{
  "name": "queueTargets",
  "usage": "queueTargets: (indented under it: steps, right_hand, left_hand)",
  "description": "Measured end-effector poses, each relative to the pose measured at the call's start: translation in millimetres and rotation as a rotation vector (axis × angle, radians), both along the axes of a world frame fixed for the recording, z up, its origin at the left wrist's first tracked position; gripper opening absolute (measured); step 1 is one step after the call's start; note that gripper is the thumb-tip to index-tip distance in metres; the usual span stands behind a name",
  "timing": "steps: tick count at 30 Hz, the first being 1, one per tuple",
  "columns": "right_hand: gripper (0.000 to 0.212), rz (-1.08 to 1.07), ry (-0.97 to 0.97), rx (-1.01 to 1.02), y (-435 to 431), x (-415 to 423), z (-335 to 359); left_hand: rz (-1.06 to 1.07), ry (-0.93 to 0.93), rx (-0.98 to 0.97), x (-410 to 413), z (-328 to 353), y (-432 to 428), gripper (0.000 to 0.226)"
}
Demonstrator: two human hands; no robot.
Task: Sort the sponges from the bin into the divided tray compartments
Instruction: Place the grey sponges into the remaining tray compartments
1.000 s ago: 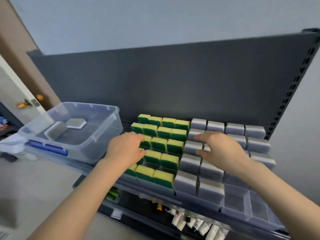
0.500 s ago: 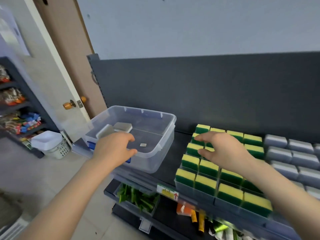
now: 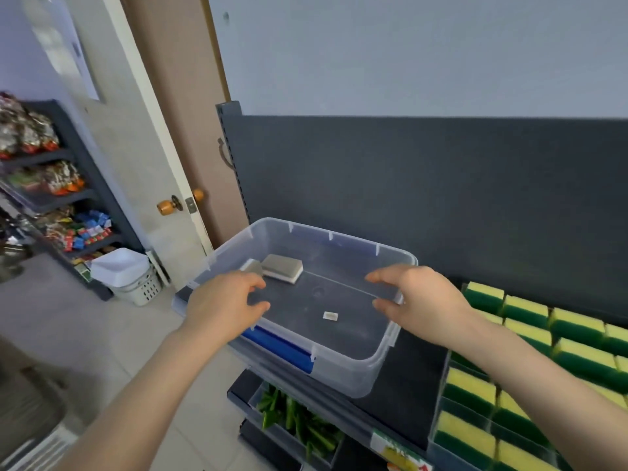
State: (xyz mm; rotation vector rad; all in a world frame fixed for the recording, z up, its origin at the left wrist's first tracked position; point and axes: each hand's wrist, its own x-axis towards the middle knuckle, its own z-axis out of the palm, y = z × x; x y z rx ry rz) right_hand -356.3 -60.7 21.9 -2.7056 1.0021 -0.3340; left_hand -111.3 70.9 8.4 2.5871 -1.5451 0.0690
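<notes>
The left hand and right hand hover half open over the clear plastic bin, holding nothing. Two grey rectangular sponges lie in its far left corner. It seems better that the left hand reaches deeper and pinches one by its long sides

text: none readable | shelf tag: lower right, yellow and red print, perhaps an arrow, too blurred to read | sticker: on bin floor, pale, no legible marks | wall sheet: blurred | packets: print too small
</notes>
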Motion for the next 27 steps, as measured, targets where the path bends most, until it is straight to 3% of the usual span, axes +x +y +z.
queueTargets:
  steps: [12, 23, 27]
  right_hand:
    - [0.042, 0.125, 0.025, 0.079, -72, 94, -32]
    - [0.043, 0.135, 0.111, 0.142, -86, 161, -50]
    - [0.044, 0.085, 0.164, 0.158, -89, 182, -52]
  left_hand:
    - [0.072, 0.005, 0.178, 102, -15, -81, 0.042]
    - [-0.058, -0.044, 0.401, 160, -62, -138, 0.045]
    - [-0.18, 0.031, 0.463, 178, -73, -147, 0.047]
